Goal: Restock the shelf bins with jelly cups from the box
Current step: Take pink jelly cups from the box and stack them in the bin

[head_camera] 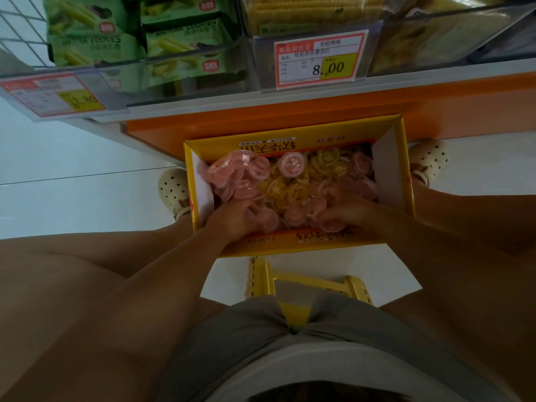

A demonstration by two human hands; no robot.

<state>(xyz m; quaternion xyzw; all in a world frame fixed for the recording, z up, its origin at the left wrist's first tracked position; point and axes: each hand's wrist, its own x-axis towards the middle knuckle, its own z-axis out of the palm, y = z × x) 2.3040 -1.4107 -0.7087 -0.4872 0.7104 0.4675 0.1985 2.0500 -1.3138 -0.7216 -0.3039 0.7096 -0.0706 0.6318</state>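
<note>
Jelly cups (pixel 293 166), pink and yellow, are heaped loose in the open yellow box (pixel 290 137), and you're in there with both hands. Your left hand (pixel 236 219) is down at the near-left corner, fingers curled over a cluster of pink cups. Your right hand (pixel 352 211) is just across from it on the near-right side, fingers bent round several more pink ones, with one cup poking out beneath the palm. Between your two grips a pink cup lies face up, and the yellow ones sit just beyond your fingertips, mid-heap. The box stands on the floor between your feet: left shoe (pixel 172 188) outside your left hand, right shoe (pixel 429 159) beyond your right. Behind your wrists is the yellow stool (pixel 261 280). Past the box runs the orange shelf base (pixel 290 111). Above it are the clear bins (pixel 188 68), green cookie packs (pixel 95 39) and a price tag (pixel 319 60) reading 8.00.
</note>
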